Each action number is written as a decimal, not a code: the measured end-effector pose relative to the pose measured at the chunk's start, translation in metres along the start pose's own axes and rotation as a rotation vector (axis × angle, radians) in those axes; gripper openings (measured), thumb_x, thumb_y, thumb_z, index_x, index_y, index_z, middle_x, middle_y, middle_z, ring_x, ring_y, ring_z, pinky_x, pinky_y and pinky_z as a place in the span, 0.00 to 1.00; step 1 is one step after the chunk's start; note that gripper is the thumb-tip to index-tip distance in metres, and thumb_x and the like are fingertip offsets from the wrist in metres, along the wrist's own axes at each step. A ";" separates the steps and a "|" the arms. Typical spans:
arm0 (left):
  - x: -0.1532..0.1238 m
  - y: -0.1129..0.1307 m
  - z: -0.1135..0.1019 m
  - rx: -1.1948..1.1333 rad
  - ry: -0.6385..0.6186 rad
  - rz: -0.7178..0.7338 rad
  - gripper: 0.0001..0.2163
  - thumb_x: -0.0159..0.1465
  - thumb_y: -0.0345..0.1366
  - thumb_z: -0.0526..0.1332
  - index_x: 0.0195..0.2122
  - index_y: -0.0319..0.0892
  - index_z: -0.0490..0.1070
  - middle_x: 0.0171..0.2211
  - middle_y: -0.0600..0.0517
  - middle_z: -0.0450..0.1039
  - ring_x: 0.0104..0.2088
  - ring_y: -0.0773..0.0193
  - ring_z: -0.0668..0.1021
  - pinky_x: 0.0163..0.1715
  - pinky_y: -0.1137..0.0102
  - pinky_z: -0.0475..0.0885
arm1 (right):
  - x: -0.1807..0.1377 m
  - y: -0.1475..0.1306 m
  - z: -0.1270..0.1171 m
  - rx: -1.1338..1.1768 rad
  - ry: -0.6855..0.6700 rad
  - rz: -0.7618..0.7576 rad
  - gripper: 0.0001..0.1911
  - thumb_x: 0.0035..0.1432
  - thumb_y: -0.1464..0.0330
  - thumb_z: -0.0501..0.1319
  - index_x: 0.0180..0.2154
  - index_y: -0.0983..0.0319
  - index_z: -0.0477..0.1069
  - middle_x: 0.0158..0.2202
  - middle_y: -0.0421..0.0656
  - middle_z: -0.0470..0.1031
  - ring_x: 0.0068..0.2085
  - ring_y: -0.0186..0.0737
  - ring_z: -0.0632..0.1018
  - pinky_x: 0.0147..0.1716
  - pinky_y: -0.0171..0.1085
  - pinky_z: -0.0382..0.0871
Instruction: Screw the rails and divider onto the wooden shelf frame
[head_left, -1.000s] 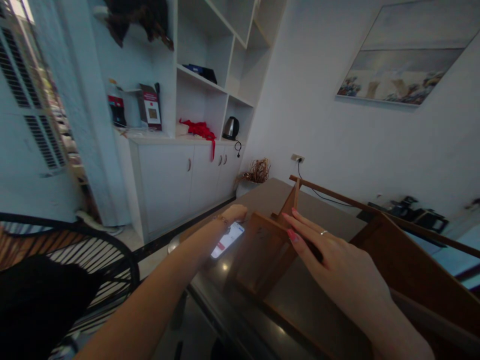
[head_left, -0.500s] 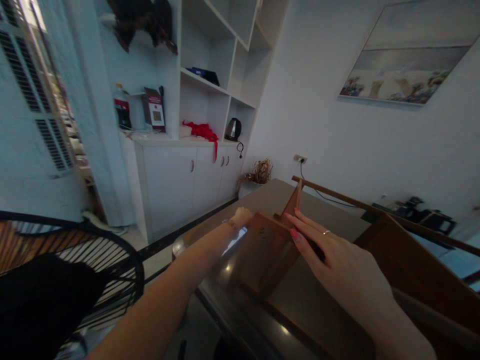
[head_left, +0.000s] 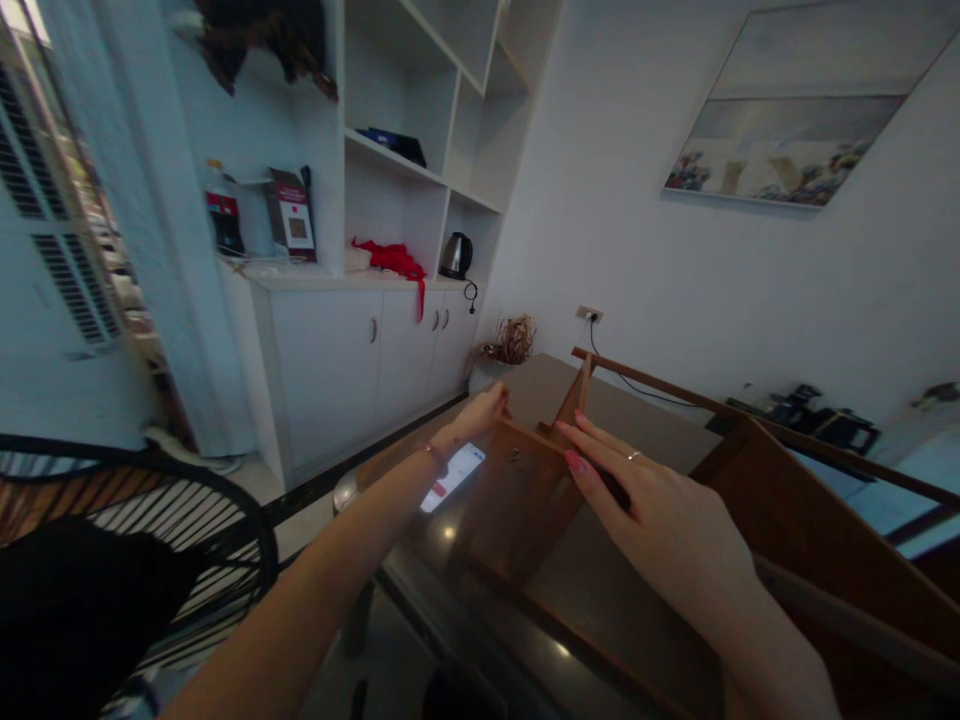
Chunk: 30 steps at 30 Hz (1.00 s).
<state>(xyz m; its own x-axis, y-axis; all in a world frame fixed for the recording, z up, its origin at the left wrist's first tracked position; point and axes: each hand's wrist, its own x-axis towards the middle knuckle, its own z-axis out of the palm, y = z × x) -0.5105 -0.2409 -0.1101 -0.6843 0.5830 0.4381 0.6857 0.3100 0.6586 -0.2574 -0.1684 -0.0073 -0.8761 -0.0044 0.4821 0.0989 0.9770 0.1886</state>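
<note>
A small brown wooden panel [head_left: 517, 510] stands tilted on the dark table [head_left: 536, 392], joined to a larger wooden frame [head_left: 795, 530] on the right. My right hand [head_left: 660, 510] lies on the panel's top edge, fingers stretched out flat, a ring on one finger. My left hand [head_left: 480, 412] hovers by the panel's far left corner, fingers loosely extended, holding nothing. A lit phone [head_left: 454, 478] lies on the table just under my left wrist.
A black wire chair [head_left: 172, 520] stands at the left. White cabinets [head_left: 330, 360] with shelves line the far wall, with a kettle [head_left: 456, 256] and a red cloth [head_left: 394, 258] on top. A dried plant [head_left: 512, 342] sits past the table's far end. A long wooden rail [head_left: 675, 385] crosses behind.
My left hand has lifted off the phone and moved up and right to the panel's corner. My right hand stays on the panel's top edge.
</note>
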 end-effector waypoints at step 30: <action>-0.150 0.119 -0.017 0.012 0.456 0.338 0.04 0.67 0.32 0.57 0.38 0.41 0.71 0.33 0.52 0.76 0.33 0.68 0.76 0.33 0.74 0.68 | -0.001 -0.003 0.000 0.044 -0.041 0.051 0.20 0.70 0.57 0.44 0.59 0.46 0.63 0.60 0.31 0.64 0.50 0.47 0.77 0.39 0.48 0.78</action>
<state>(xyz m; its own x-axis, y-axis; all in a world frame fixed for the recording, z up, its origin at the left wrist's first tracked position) -0.3300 -0.3041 -0.0870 -0.4623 0.2687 0.8450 0.8862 0.1730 0.4298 -0.2564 -0.1716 -0.0081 -0.8892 0.0534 0.4543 0.1238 0.9842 0.1267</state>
